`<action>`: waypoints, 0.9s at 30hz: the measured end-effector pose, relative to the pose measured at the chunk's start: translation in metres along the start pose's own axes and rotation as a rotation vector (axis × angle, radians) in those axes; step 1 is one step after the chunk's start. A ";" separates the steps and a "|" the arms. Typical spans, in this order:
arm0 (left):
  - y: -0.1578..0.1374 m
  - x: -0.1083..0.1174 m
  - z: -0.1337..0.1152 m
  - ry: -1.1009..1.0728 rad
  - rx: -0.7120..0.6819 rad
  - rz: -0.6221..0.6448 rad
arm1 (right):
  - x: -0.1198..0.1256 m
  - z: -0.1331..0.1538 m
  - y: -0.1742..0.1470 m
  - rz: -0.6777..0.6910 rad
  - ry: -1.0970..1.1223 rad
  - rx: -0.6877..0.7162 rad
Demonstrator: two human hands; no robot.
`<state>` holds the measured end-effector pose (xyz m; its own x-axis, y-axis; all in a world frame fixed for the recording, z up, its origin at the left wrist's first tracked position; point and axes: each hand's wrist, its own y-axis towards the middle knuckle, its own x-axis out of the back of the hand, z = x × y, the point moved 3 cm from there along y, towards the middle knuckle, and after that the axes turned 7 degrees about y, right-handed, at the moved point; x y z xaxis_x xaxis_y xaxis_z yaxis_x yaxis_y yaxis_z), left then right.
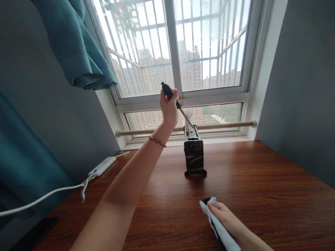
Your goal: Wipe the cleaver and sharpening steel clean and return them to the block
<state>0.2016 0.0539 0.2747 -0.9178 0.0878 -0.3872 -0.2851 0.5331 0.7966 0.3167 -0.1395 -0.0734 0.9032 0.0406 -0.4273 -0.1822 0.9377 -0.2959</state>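
Observation:
My left hand (169, 111) is raised in front of the window, its fingers wrapped round the black handle of a honing steel (168, 90). The thin rod slants down to the right, its tip at the slotted top of a dark, glossy knife block (194, 155). Whether the tip has entered a slot I cannot tell. The block stands upright on the table. At the lower right, my right hand (225, 216) is closed on a folded white and black cloth (222, 232), apart from the block.
The brown wooden table (251, 181) reaches the window sill. A white power strip (102, 166) with a white cable (49, 192) lies along its left edge. A pale horizontal bar (225, 125) crosses the window behind the block. A blue curtain (81, 59) hangs at upper left.

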 end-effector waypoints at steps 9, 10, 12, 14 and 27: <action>-0.005 -0.006 0.007 0.082 -0.022 0.130 | 0.003 -0.002 -0.001 0.029 0.000 0.017; -0.004 -0.007 0.007 0.098 -0.020 0.142 | 0.003 -0.003 -0.001 0.034 0.000 0.016; -0.003 -0.010 0.008 0.124 -0.015 0.161 | 0.004 -0.004 0.000 0.035 -0.005 0.014; 0.000 -0.015 0.010 0.139 -0.015 0.183 | 0.006 -0.005 0.002 0.024 -0.011 0.012; 0.019 -0.041 0.035 0.140 0.087 0.269 | 0.007 0.001 0.002 0.014 -0.006 0.003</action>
<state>0.2440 0.0898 0.2892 -0.9879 0.1221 -0.0951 -0.0073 0.5769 0.8168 0.3227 -0.1372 -0.0763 0.9027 0.0555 -0.4266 -0.1934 0.9382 -0.2871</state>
